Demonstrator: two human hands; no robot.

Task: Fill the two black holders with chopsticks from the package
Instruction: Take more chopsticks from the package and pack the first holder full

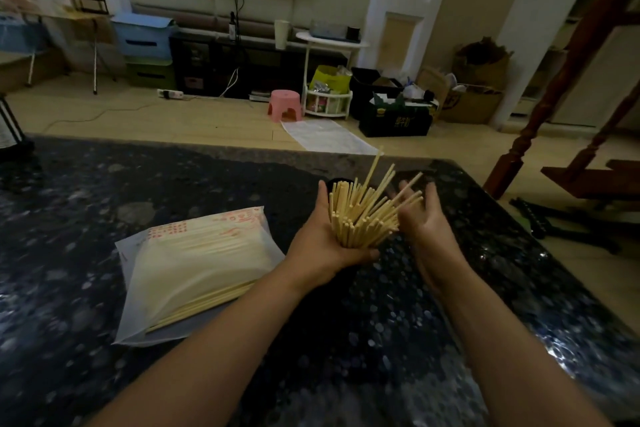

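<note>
Chopsticks (367, 215): a splayed bundle is standing tips-up between the two hands, fanning out to the right, above the dark table (173, 184).
Left hand (322, 239): it is cupping the bundle from the left and below, fingers curling round the lower ends.
Right hand (424, 218): it is hovering just beside the fan, fingers spread apart and relaxed, a few sticks touching or nearly touching them; it is gripping nothing.
Holder (341, 181): only a dark rim is showing behind the bundle; whether the sticks are already sitting in a holder under the left hand I cannot tell, and a second holder is not visible.
Package (194, 270): it is lying flat to the left, well apart from the hands, more sticks poking out of its near end.
Doing it well: the right hand should be sweeping the stray sticks inward until they are running parallel, the left squeezing only lightly.
Risk: loose outer sticks are likely to slip and scatter.
</note>
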